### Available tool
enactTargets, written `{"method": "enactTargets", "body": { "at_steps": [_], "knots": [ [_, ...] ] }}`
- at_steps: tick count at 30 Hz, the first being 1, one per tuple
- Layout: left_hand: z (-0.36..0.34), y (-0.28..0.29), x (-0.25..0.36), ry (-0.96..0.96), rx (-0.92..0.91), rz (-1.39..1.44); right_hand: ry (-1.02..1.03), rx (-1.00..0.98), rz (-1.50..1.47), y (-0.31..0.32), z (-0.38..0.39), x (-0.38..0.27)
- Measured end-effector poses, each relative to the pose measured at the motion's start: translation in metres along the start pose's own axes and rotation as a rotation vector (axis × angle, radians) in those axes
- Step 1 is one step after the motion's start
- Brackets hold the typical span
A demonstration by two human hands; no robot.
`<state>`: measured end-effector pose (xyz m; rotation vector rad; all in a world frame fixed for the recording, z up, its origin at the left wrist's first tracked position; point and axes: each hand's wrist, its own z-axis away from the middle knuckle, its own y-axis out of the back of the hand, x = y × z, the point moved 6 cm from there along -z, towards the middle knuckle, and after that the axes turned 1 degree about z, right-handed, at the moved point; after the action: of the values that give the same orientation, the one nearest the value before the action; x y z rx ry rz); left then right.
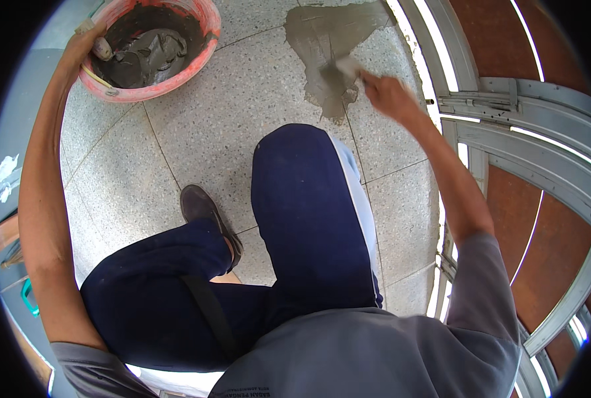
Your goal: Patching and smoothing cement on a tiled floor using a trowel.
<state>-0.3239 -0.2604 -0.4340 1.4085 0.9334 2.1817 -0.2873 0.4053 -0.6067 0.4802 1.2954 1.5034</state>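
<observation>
My left hand (pixel 85 43) is closed around a pale-handled tool (pixel 102 48) at the left rim of a red plastic tub (pixel 202 50), which holds wet grey mortar (pixel 151 56). My right hand (pixel 385 96) grips a trowel (pixel 345 69) whose blurred blade rests on or just over a patch of grey mortar (pixel 318 33) spread on the speckled floor tiles (pixel 209 119). The patch narrows toward my bent knee (pixel 295 159).
A metal folding gate with brown panels (pixel 507 219) runs along the right, beside the tile edge. My shoe (pixel 199 205) stands below the tub. At the far left are a blue-grey surface (pixel 17 119) and a small green object (pixel 29 295).
</observation>
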Motion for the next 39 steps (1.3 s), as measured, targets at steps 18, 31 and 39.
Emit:
{"method": "enactTargets", "body": {
  "at_steps": [18, 31, 39],
  "knots": [
    [0.003, 0.002, 0.005, 0.007, -0.028, -0.051, -0.312, 0.182, -0.135, -0.076, 0.115, -0.073],
    [0.013, -0.002, 0.001, 0.002, -0.004, 0.029, -0.118, 0.091, -0.237, -0.047, 0.089, -0.05],
    [0.001, -0.023, 0.02, -0.084, -0.009, 0.031, -0.145, 0.198, -0.082, 0.029, -0.14, -0.008]
  ]
}}
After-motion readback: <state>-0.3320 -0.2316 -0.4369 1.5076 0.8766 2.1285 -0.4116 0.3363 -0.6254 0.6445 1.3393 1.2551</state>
